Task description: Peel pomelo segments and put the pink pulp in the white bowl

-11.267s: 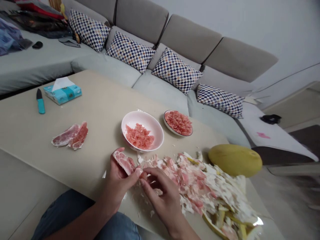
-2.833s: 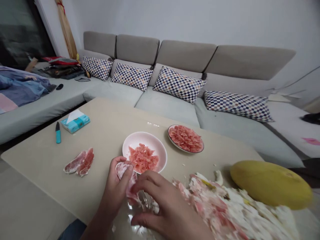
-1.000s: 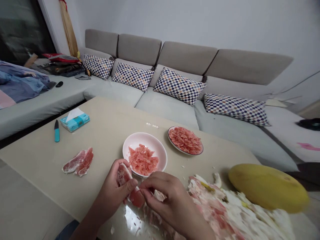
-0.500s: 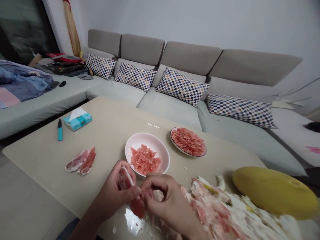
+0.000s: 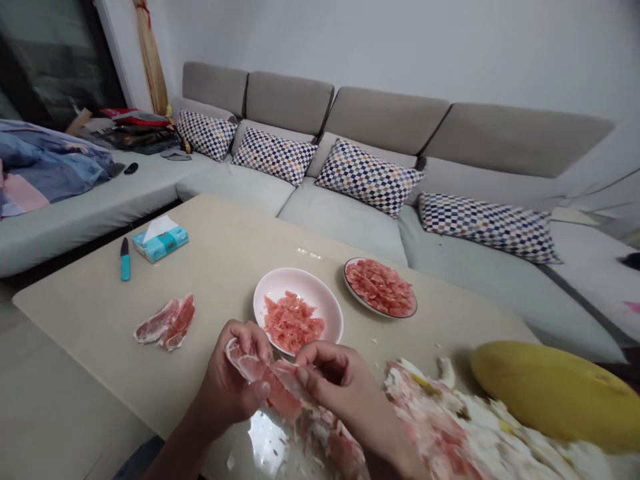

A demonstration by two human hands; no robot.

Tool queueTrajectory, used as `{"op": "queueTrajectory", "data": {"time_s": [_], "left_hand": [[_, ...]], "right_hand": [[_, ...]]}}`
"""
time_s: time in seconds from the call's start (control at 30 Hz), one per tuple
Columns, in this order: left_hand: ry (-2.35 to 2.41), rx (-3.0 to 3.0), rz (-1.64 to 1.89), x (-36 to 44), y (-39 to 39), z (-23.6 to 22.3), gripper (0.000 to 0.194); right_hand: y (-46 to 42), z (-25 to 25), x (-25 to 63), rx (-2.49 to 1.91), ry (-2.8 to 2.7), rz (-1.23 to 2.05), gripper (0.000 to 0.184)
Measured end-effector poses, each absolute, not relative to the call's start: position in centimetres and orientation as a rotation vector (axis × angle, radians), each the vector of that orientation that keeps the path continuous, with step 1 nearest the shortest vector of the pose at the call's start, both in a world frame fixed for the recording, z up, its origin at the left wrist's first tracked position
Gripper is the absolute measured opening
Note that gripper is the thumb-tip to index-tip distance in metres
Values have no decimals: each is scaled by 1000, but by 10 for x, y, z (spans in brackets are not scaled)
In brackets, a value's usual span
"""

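Observation:
A pink pomelo segment (image 5: 283,399) hangs in my left hand (image 5: 227,380), its fingers and thumb closed around one end. My right hand (image 5: 345,387) pinches the pale membrane along the segment's right side, which is pulled partly away from the pink flesh. Just beyond both hands sits a white bowl (image 5: 333,310) with loose pieces of peeled pomelo flesh (image 5: 293,320) in it. To the left, two pomelo segments (image 5: 167,323) with their skin on lie on the table. Under and beside my right hand is a heap of peel and membrane scraps (image 5: 450,427).
A dark-rimmed plate (image 5: 357,305) heaped with pomelo flesh stands behind the bowl. A whole yellow pomelo (image 5: 555,390) lies at the right. On the far left of the table (image 5: 225,233) are a teal-handled knife (image 5: 125,261) and a tissue pack (image 5: 161,241). A sofa (image 5: 340,223) borders the table's far side.
My right hand has drawn slightly up and to the right, stretching the membrane away from the segment. The left fingers have opened a little around it. The view has shifted slightly.

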State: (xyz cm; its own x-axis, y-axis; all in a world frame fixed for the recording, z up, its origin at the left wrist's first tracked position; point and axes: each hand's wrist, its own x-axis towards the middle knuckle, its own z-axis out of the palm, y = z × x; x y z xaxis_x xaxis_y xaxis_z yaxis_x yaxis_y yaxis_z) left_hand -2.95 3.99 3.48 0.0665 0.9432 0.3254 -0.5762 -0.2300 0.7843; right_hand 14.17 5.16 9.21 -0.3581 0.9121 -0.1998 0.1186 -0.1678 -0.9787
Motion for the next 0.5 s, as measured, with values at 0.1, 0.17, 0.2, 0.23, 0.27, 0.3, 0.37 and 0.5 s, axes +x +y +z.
{"op": "queueTrajectory", "data": {"time_s": [0.1, 0.17, 0.2, 0.23, 0.27, 0.3, 0.37, 0.5], "left_hand": [[517, 798, 1465, -23, 37, 36, 45], [534, 622, 1365, -17, 35, 38, 61], [545, 557, 1309, -15, 33, 40, 67], [563, 511, 1259, -14, 32, 42, 72], [585, 480, 1222, -13, 30, 44, 77], [606, 458, 1201, -13, 29, 47, 82], [644, 435, 1196, -14, 27, 51, 91], [725, 488, 1295, -14, 27, 53, 101]], "right_hand": [[50, 94, 144, -1136, -1455, 1596, 33], [49, 95, 145, -1112, -1476, 1572, 29], [49, 95, 145, -1111, -1491, 1552, 28], [48, 96, 145, -1117, -1511, 1525, 26], [48, 97, 146, -1126, -1539, 1491, 25], [48, 98, 147, -1139, -1576, 1455, 24], [47, 101, 150, -1172, -1678, 1394, 21], [44, 110, 154, -1265, -1858, 1296, 18]]}}
